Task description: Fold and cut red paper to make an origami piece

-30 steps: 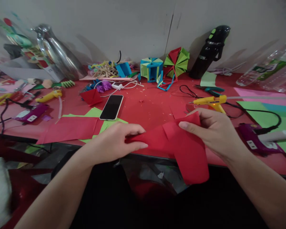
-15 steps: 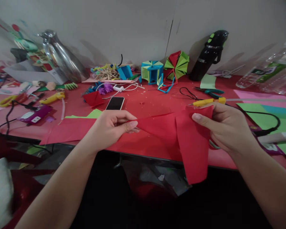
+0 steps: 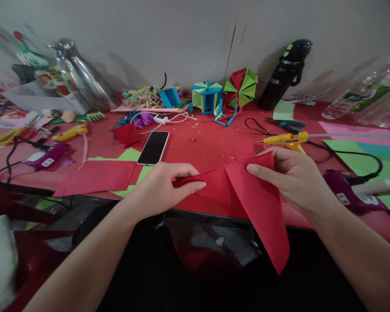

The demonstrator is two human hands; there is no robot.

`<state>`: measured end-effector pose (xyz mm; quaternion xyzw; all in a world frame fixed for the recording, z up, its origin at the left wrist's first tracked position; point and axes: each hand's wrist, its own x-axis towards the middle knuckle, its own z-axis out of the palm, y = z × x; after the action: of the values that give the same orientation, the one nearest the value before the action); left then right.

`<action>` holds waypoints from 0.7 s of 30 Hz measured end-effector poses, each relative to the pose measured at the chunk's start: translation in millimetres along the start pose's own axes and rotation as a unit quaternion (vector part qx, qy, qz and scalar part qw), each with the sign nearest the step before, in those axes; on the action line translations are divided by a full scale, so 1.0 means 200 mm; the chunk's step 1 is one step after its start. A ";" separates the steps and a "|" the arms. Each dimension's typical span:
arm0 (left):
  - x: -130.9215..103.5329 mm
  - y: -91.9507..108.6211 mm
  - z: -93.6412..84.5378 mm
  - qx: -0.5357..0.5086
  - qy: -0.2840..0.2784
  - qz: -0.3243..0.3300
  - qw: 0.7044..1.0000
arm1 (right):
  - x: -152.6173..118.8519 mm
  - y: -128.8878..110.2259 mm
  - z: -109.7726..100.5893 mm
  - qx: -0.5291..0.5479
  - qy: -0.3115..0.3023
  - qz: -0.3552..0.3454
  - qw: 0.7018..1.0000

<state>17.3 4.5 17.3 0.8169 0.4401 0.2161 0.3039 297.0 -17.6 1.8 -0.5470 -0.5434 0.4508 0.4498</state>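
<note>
Red paper (image 3: 258,203) is pinched by left hand (image 3: 165,186) and right hand (image 3: 290,180); a black flask (image 3: 281,80) (contents hidden) stands behind.

A pale grey wall (image 3: 169,39) stands behind the red counter (image 3: 198,149). A thin, dark, slightly slanting seam (image 3: 231,47) marks the wall, and soft shadows fall across it. Beneath the counter's dark front edge (image 3: 198,213) the space is dim; a glossy dark-red surface (image 3: 30,255) shows at lower left.

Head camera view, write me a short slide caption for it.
Left hand and right hand hold folded red paper at a red table, a phone and yellow glue gun beyond.
</note>
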 end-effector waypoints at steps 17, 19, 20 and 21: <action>0.00 0.01 0.03 0.062 -0.095 -0.010 0.994 | 0.00 -0.03 -0.03 -0.002 -0.105 0.011 0.994; 0.00 0.01 0.03 0.064 -0.105 -0.017 0.992 | 0.00 -0.04 -0.03 -0.008 -0.117 0.006 0.993; 0.00 0.02 0.03 0.064 -0.107 -0.021 0.992 | 0.00 -0.04 -0.03 -0.015 -0.114 0.002 0.993; 0.00 0.03 0.03 0.063 -0.109 -0.025 0.992 | 0.00 -0.04 -0.02 -0.027 -0.106 -0.002 0.994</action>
<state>23.8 0.5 16.5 0.8418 0.4372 0.0905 0.3033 299.5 -16.8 10.6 -0.5070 -0.6011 0.4902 0.3760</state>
